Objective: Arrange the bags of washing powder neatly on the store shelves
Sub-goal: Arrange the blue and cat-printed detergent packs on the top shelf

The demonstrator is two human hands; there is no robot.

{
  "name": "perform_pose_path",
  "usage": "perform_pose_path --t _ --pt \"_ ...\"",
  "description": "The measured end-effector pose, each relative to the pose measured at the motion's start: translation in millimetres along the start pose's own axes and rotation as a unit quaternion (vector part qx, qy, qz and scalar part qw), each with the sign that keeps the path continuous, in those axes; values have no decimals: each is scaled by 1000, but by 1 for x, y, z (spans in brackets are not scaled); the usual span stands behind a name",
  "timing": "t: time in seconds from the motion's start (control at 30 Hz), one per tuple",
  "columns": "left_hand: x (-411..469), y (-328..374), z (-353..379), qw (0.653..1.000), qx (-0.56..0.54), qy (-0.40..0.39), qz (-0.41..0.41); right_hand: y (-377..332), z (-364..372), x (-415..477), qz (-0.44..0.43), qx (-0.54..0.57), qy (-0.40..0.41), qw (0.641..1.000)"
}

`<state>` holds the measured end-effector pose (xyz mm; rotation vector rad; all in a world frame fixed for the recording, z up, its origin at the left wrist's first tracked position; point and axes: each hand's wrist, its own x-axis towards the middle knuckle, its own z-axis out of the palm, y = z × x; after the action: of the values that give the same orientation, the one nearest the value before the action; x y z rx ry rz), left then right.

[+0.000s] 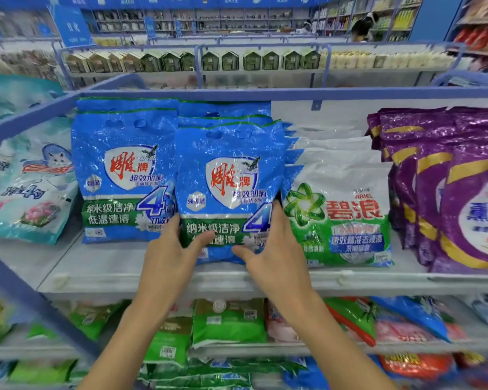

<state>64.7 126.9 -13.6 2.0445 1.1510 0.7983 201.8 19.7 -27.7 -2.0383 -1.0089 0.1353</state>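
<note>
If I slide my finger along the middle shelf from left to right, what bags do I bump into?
First the teal bags with a cat → left blue bags → front blue bag, gripped by the left hand and right hand → white-and-green bags → purple bags.
</note>
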Motion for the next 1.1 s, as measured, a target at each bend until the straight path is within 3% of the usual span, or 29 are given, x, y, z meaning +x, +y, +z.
perform_pose_path --t 0.2,0.47,0.77,1.1 --pt "-15 -18 -10 991 122 3 59 4 -14 -20 -27 -71 0 997" --pt "-99 -66 -41 973 150 -57 163 14 -8 -104 -68 -134 -7 989" --pt "-206 -102 -54 981 90 -110 130 28 -5 -242 28 -103 -14 994" --pt "-270 -65 -17 970 51 -177 158 71 -63 -311 140 -93 36 985"
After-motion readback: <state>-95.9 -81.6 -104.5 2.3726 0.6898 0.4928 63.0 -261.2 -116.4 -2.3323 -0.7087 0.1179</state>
